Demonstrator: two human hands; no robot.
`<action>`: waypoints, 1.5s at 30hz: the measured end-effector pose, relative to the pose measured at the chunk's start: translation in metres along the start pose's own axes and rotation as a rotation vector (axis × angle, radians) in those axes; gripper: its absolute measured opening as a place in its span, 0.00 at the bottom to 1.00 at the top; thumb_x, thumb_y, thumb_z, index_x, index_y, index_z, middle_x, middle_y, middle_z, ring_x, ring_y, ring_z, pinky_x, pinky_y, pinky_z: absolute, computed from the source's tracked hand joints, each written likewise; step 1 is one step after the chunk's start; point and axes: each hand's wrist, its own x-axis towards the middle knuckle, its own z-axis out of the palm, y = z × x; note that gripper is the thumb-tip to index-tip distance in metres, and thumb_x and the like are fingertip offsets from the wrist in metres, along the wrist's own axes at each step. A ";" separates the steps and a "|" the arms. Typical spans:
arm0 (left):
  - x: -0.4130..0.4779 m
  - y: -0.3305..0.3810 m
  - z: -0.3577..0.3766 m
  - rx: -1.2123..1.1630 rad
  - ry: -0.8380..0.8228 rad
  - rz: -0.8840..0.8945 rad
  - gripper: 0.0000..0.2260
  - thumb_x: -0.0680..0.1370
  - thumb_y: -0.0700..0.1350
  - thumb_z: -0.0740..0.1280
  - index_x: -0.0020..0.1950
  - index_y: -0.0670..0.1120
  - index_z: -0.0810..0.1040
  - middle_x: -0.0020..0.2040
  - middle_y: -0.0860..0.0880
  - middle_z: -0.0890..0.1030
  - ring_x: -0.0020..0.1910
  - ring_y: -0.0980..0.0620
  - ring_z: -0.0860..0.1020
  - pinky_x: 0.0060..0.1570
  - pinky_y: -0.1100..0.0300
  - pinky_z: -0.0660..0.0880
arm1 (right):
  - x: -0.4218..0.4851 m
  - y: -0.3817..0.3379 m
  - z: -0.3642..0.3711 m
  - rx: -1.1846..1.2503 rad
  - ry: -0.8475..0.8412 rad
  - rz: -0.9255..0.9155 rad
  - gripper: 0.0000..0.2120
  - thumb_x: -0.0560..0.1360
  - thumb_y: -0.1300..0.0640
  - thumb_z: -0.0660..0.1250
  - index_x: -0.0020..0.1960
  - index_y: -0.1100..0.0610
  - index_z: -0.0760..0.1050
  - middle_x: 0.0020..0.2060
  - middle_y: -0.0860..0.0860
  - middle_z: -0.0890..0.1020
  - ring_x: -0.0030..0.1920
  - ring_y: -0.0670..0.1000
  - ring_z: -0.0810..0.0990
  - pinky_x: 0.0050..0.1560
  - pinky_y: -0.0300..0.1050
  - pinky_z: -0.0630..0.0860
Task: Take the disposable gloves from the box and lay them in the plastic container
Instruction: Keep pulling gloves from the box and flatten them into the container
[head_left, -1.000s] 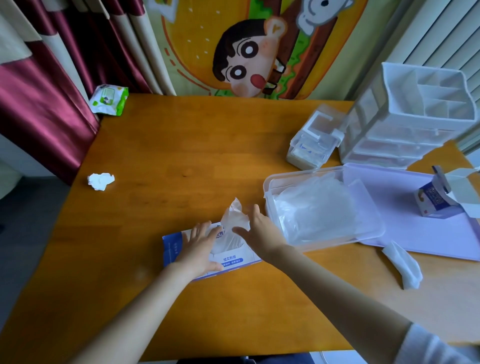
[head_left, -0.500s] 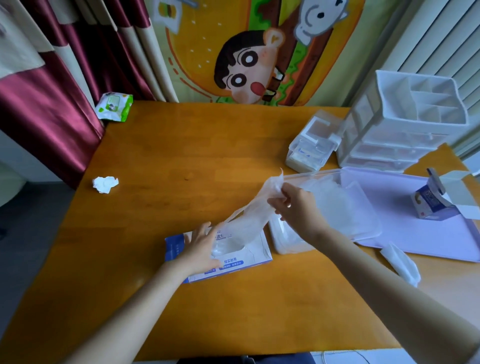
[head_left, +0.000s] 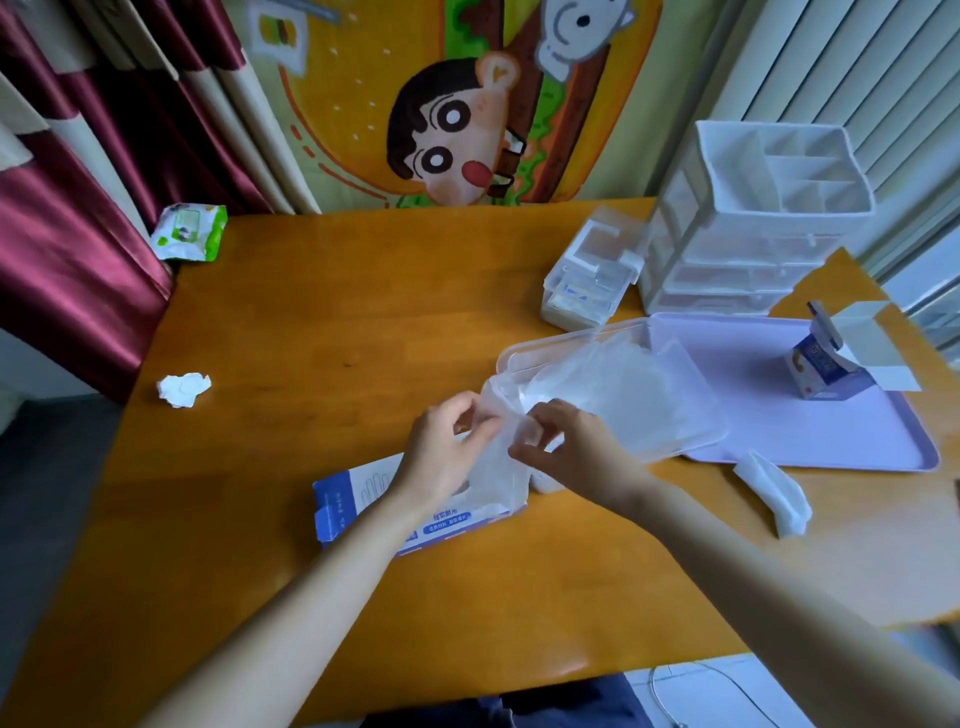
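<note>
A blue and white glove box (head_left: 358, 504) lies flat on the wooden table near its front. Above the box a thin clear disposable glove (head_left: 501, 462) hangs between both hands. My left hand (head_left: 447, 452) pinches its left upper edge, and my right hand (head_left: 571, 447) pinches the right edge. Just right of the hands sits the clear plastic container (head_left: 691, 415), with several clear gloves (head_left: 608, 384) lying inside it.
A lilac tray (head_left: 810, 431) lies under the container's right part, carrying a small open carton (head_left: 826, 369). White drawer organisers (head_left: 753, 223) stand at the back right. A crumpled tissue (head_left: 183, 388), a wipes pack (head_left: 191, 231) and a folded white piece (head_left: 774, 491) lie about.
My right hand drew the glove up out of the box. My left hand left the box top and rose to take the glove's other edge, so both hands now hold it.
</note>
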 end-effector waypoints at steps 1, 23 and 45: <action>0.000 0.002 -0.001 -0.015 0.000 -0.007 0.05 0.78 0.43 0.67 0.45 0.42 0.79 0.40 0.49 0.80 0.41 0.56 0.76 0.42 0.66 0.71 | 0.001 0.002 -0.005 0.031 -0.022 0.016 0.07 0.71 0.57 0.73 0.41 0.57 0.75 0.37 0.47 0.75 0.37 0.43 0.74 0.42 0.36 0.72; 0.025 0.032 0.059 -0.201 -0.158 -0.175 0.09 0.77 0.39 0.68 0.55 0.51 0.75 0.42 0.47 0.76 0.41 0.54 0.76 0.45 0.60 0.73 | 0.002 0.079 -0.105 0.575 -0.047 0.237 0.20 0.69 0.68 0.73 0.58 0.58 0.74 0.32 0.48 0.77 0.36 0.43 0.76 0.41 0.30 0.73; 0.044 0.057 0.070 -0.235 0.006 -0.051 0.06 0.78 0.45 0.65 0.45 0.43 0.78 0.39 0.53 0.82 0.44 0.59 0.80 0.49 0.74 0.71 | 0.018 0.093 -0.127 0.310 -0.155 0.056 0.08 0.71 0.58 0.74 0.47 0.52 0.77 0.34 0.41 0.81 0.36 0.36 0.79 0.40 0.27 0.72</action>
